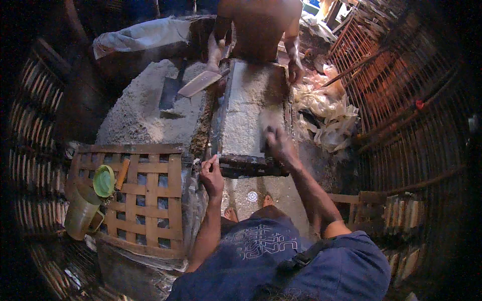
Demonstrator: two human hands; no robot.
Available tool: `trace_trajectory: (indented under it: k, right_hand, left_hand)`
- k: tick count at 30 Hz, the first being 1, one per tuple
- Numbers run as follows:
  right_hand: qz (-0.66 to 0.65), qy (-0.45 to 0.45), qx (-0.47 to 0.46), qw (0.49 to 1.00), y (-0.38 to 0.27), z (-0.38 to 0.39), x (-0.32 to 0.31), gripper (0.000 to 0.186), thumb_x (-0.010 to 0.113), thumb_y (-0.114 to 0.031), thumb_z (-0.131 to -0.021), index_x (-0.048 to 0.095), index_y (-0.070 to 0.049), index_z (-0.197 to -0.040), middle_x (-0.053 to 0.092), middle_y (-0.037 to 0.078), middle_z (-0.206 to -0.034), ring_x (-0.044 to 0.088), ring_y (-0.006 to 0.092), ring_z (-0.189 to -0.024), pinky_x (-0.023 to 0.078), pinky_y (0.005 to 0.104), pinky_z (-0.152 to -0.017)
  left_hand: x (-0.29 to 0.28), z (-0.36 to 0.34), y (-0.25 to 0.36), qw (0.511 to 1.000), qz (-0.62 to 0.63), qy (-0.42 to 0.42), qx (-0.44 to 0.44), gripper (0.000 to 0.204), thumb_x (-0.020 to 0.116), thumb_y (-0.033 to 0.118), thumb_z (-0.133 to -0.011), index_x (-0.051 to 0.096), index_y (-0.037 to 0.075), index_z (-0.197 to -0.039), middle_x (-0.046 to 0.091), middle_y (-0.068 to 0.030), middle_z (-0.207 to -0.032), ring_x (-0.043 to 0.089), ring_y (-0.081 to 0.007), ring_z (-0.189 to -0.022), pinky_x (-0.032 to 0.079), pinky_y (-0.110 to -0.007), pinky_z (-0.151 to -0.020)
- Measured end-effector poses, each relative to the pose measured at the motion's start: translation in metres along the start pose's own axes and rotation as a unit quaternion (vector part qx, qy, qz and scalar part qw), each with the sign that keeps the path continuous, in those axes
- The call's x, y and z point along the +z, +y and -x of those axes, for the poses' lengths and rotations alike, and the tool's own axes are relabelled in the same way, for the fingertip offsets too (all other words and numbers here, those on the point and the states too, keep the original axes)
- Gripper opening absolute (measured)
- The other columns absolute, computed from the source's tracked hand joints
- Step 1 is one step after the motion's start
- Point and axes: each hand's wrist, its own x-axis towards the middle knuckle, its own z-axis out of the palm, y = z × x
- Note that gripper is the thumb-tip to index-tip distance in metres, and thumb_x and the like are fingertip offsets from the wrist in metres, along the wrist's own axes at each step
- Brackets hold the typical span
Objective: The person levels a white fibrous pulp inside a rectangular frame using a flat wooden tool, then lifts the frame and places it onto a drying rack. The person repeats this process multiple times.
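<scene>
A long rectangular tray with dark sides is filled with pale, crumbly powder. Against its near left corner my left hand is closed, thumb and fingers pinched together at the edge; what they grip is too small to make out. Over the powder near the tray's right side, my right hand is curled and blurred by motion. Something dark and narrow shows beside its fingers, its kind unclear. Across the tray stands another person, one hand holding a flat, pale, blade-like scoop above the powder heap at the left.
Left lies a large powder heap with a dark flat piece in it. A woven slatted rack holds a green plastic jug, a green bowl and an orange-brown stick. Crumpled plastic sheets lie right, beside slatted walls.
</scene>
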Motion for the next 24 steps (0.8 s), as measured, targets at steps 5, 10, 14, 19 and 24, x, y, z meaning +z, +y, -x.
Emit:
trace_trajectory:
  k: [5,10,14,19,24]
  right_hand:
    - [-0.147,0.012,0.050,0.988,-0.005,-0.038,-0.006,0.038,0.058,-0.030,-0.090,0.059,-0.003,-0.118,0.067,0.021,-0.093,0.067,0.0370,-0.084,0.051,0.0456,-0.075]
    - [-0.119,-0.147,0.043,0.981,0.037,-0.071,-0.022,0.036,0.058,-0.020,-0.083,0.060,0.000,-0.113,0.066,0.012,-0.091,0.062,0.0215,-0.081,0.050,0.0363,-0.075]
    - [-0.402,-0.133,0.063,0.904,0.011,-0.045,-0.107,0.045,0.062,-0.020,-0.082,0.059,-0.002,-0.123,0.065,0.009,-0.099,0.062,0.0234,-0.087,0.051,0.0349,-0.076]
    - [-0.582,-0.113,0.174,0.786,0.070,0.023,-0.159,0.040,0.065,-0.024,-0.086,0.061,-0.003,-0.120,0.056,0.000,-0.074,0.055,0.0120,-0.060,0.047,0.0287,-0.053]
    - [-0.633,-0.208,0.380,0.642,0.112,0.079,-0.146,0.048,0.062,-0.038,-0.091,0.059,0.002,-0.118,0.057,0.003,-0.070,0.057,0.0154,-0.060,0.049,0.0282,-0.054]
  left_hand:
    - [-0.003,0.001,0.012,1.000,-0.020,0.008,-0.015,0.018,0.062,0.009,-0.092,0.071,0.001,-0.105,0.068,-0.0113,-0.099,0.063,-0.0225,-0.096,0.047,-0.034,-0.087]
    - [0.012,0.012,0.015,1.000,-0.012,-0.009,-0.025,0.021,0.061,0.009,-0.092,0.069,0.001,-0.109,0.066,-0.0106,-0.101,0.064,-0.0195,-0.088,0.050,-0.032,-0.077]
    - [0.010,0.018,0.013,0.997,0.056,0.023,-0.042,0.033,0.060,0.009,-0.093,0.059,0.001,-0.125,0.063,-0.0099,-0.102,0.063,-0.0156,-0.076,0.051,-0.031,-0.067]
    - [0.007,0.037,0.014,0.996,-0.001,0.080,0.051,0.040,0.057,0.012,-0.095,0.053,0.001,-0.133,0.063,-0.0100,-0.104,0.061,-0.0143,-0.076,0.049,-0.028,-0.067]
    - [0.007,0.065,0.032,0.996,-0.006,0.087,0.020,0.040,0.057,0.013,-0.095,0.053,0.001,-0.133,0.063,-0.0128,-0.111,0.059,-0.0168,-0.092,0.048,-0.031,-0.082]
